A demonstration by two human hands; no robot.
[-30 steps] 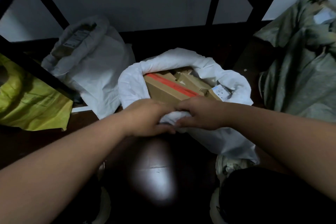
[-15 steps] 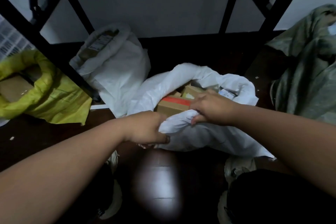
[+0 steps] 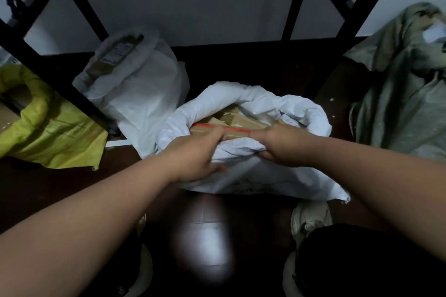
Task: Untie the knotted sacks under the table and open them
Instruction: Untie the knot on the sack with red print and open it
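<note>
A white woven sack [image 3: 255, 176] stands on the dark floor in the middle, its mouth open and its rim rolled down. Brown cardboard boxes [image 3: 243, 120], one with a red stripe, show inside. My left hand [image 3: 193, 154] grips the near rim on the left. My right hand [image 3: 282, 142] grips the same rim on the right, fingers curled over the folded cloth. A second white sack [image 3: 144, 94] stands open behind on the left. A yellow sack [image 3: 48, 132] lies open at far left. A grey-green sack [image 3: 405, 94] slumps at far right.
Black metal table legs and braces [image 3: 62, 89] cross at the left, and more legs [image 3: 357, 5] rise at the upper right. A pale wall is behind. My shoes [image 3: 311, 219] are on the floor near the sack's front.
Both hands have moved apart along the near rim and pushed it lower. The sack's mouth has widened and shows more of the boxes. The camera has tilted slightly.
</note>
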